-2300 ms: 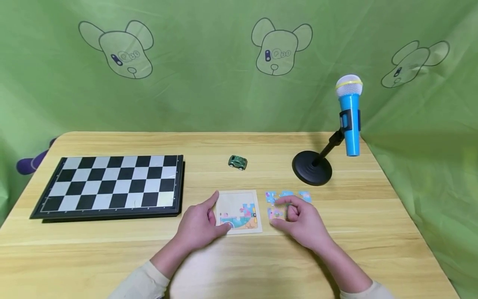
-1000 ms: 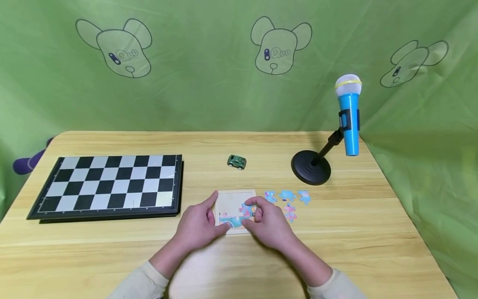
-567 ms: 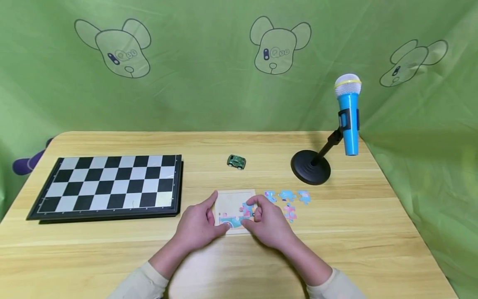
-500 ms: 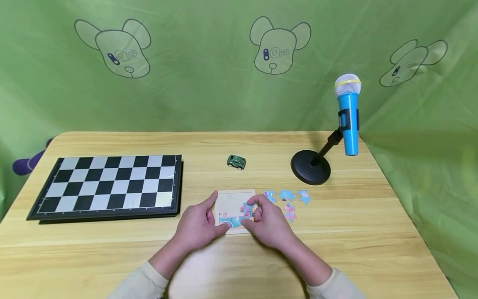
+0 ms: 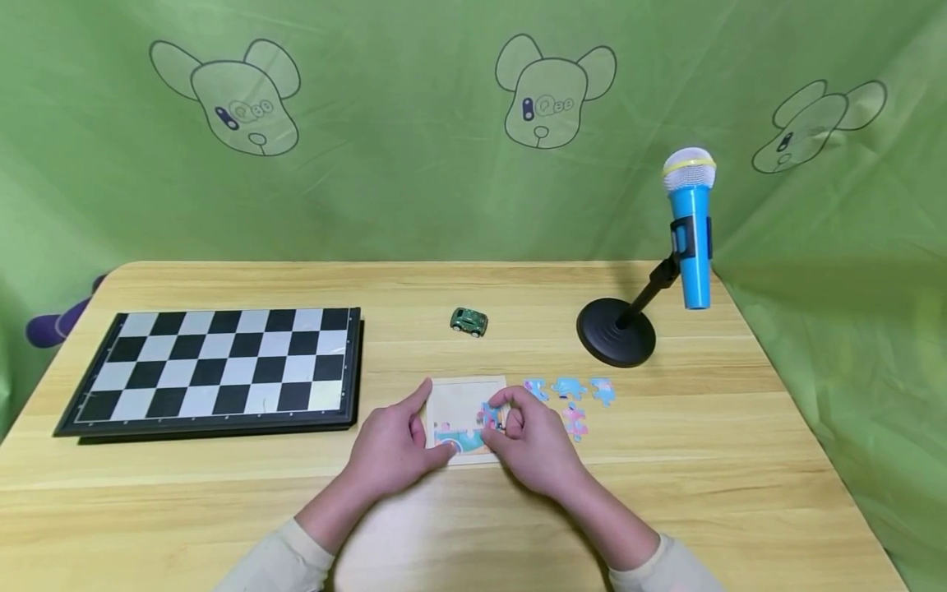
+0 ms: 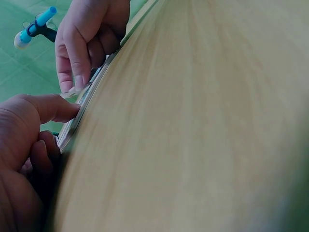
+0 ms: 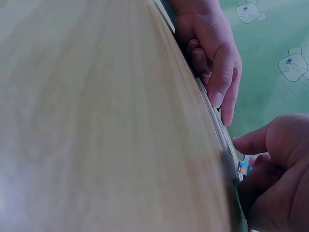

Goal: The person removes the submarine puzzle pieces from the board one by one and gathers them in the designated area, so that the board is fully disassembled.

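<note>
Puzzle pieces (image 5: 570, 397): four loose

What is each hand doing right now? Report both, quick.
Left hand: open, fingers resting on the puzzle tray at its left edge.
Right hand: pinching a puzzle piece over the tray.
</note>
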A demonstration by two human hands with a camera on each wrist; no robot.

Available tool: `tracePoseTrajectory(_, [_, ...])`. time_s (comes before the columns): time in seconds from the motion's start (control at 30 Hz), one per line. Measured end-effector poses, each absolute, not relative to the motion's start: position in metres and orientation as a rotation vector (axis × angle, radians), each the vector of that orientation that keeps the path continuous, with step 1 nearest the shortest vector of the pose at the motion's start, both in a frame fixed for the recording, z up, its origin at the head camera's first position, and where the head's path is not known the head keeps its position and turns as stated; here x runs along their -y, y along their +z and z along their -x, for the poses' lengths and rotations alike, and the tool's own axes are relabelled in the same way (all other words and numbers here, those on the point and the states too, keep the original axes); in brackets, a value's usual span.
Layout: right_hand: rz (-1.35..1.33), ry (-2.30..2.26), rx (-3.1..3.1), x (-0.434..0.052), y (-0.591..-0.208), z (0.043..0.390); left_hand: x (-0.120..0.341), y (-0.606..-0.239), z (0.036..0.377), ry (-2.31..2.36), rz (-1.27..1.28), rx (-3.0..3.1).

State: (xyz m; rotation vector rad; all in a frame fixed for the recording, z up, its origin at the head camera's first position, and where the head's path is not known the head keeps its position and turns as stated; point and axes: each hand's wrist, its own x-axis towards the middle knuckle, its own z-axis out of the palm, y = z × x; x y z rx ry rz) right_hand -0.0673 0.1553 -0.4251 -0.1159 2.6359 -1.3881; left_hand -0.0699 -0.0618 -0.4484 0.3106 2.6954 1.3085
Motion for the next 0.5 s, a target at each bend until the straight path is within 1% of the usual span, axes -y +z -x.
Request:
tracePoseTrajectory(0.23, [0.1, -1.446, -2.649, -0.158, -0.418, 0.065, 0.061, -0.449, 0.07, 1.308, -0.315, -2.697])
tracePoseTrajectory(0.5, [0.116, -1.483, -2.683, -0.178, -0.409, 0.062, 0.061, -0.448, 0.069, 1.304, -0.303, -2.695])
